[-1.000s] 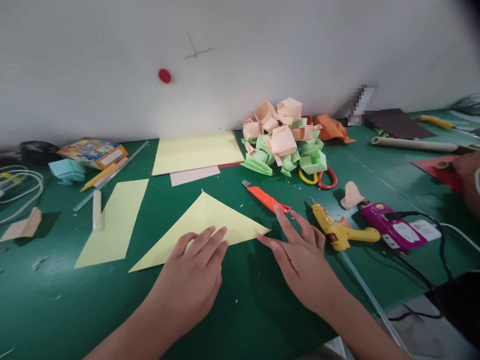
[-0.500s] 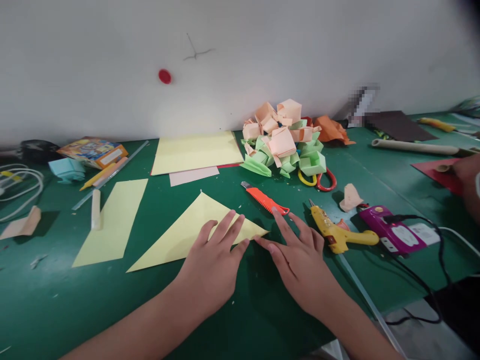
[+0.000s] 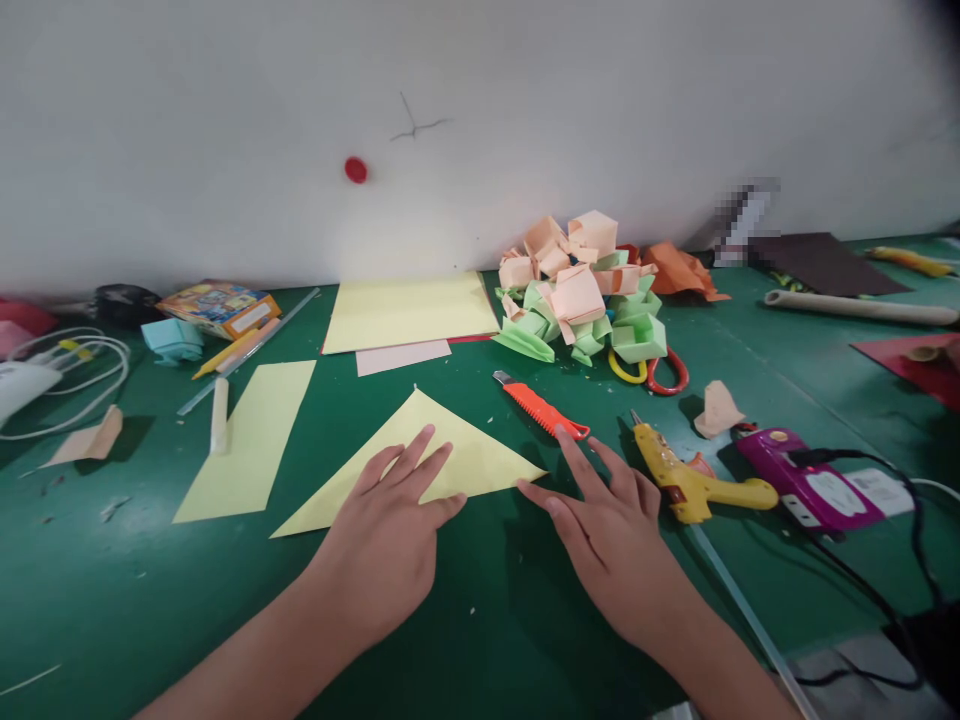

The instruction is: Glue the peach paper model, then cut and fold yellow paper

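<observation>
A pale yellow paper triangle [image 3: 480, 450] lies flat on the green table, its folded-looking long edge towards me. My left hand [image 3: 397, 520] rests on its left and middle part, fingers spread and stretched out. At the triangle's right corner, my right hand [image 3: 611, 530] touches the lower edge with a fingertip, its fingers apart. Just beyond the right fingers lies an orange utility knife [image 3: 536, 405], blade pointing away to the left. Neither hand grips anything.
To the left, a yellow paper strip [image 3: 262, 430] lies under a white stick [image 3: 219, 415]. Behind stand folded paper pieces [image 3: 577, 295] beside scissors [image 3: 667, 372] and a yellow paper stack [image 3: 412, 310]. A glue gun [image 3: 690, 480] and purple power strip [image 3: 802, 475] lie right.
My left hand has slid left along the triangle, away from the right corner. My right hand stays near that corner. The whole view has shifted slightly; the other person's hand at right is gone.
</observation>
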The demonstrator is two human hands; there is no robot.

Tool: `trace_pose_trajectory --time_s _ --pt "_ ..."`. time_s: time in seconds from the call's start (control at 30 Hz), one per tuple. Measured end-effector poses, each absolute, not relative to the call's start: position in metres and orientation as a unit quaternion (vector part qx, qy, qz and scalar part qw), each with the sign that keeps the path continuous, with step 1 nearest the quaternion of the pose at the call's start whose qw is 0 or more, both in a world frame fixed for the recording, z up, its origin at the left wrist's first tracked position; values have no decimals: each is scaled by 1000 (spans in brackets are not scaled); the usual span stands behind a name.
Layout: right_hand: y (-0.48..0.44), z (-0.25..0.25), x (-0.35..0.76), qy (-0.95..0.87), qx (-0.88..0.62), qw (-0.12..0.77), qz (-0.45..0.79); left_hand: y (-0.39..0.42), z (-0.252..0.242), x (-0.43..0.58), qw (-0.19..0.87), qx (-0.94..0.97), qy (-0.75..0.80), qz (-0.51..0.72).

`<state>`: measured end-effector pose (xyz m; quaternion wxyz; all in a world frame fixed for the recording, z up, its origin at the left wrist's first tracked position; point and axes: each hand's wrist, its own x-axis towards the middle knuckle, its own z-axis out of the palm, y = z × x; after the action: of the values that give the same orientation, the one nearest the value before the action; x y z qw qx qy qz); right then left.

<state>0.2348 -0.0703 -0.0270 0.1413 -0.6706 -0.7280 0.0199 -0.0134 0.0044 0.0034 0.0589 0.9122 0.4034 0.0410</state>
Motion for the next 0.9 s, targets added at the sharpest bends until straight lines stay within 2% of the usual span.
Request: trace_pose_trajectory --time_s 0.43,0.9 --pt "-69 -26 235 -721 -678 138 44 -16 -11 -92 -56 868 493 31" --pt "-69 -28 235 -715 -684 139 47 -39 -21 -156 -111 785 607 58"
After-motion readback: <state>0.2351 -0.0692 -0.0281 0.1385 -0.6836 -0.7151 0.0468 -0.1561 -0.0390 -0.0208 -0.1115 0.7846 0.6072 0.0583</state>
